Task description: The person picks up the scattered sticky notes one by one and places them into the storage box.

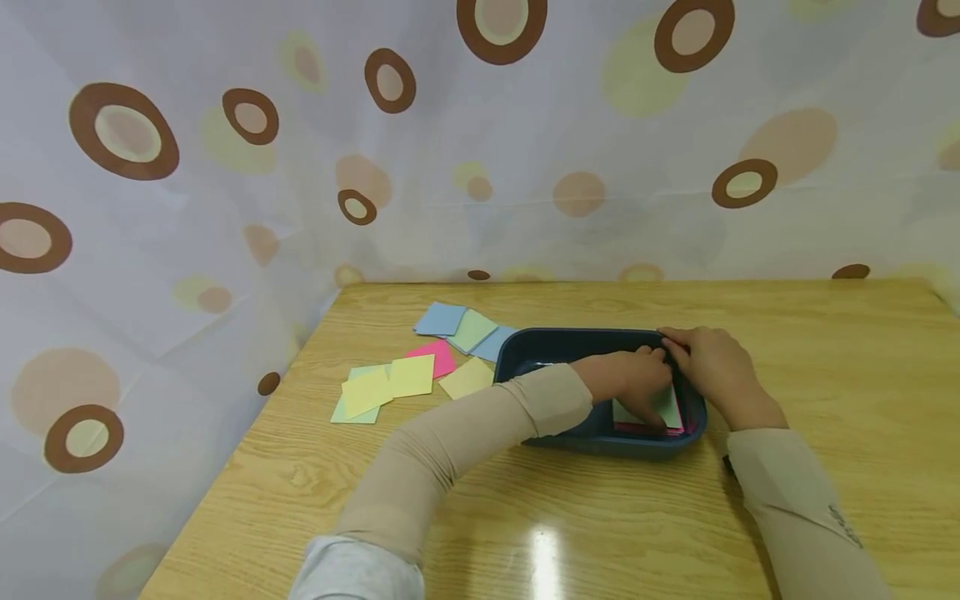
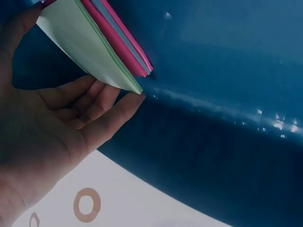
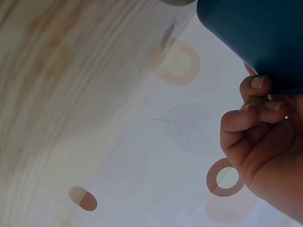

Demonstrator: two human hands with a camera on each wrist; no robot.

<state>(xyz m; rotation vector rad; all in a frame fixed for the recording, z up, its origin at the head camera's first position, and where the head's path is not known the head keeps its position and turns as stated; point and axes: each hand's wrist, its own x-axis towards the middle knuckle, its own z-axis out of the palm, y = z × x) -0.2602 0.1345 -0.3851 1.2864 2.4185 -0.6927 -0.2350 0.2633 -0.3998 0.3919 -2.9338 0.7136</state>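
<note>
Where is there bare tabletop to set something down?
Bare tabletop: right of the right hand, and in front of the blue bin between the sleeves; a narrower strip separates bin and curtain. Crowded: left of the bin, where loose notes cluster.

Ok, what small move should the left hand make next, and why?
Probably ease the left hand off the paper stack: it holds the stack within the right end of the bin, the right hand grips that same end, and loose papers still lie on the table.
</note>
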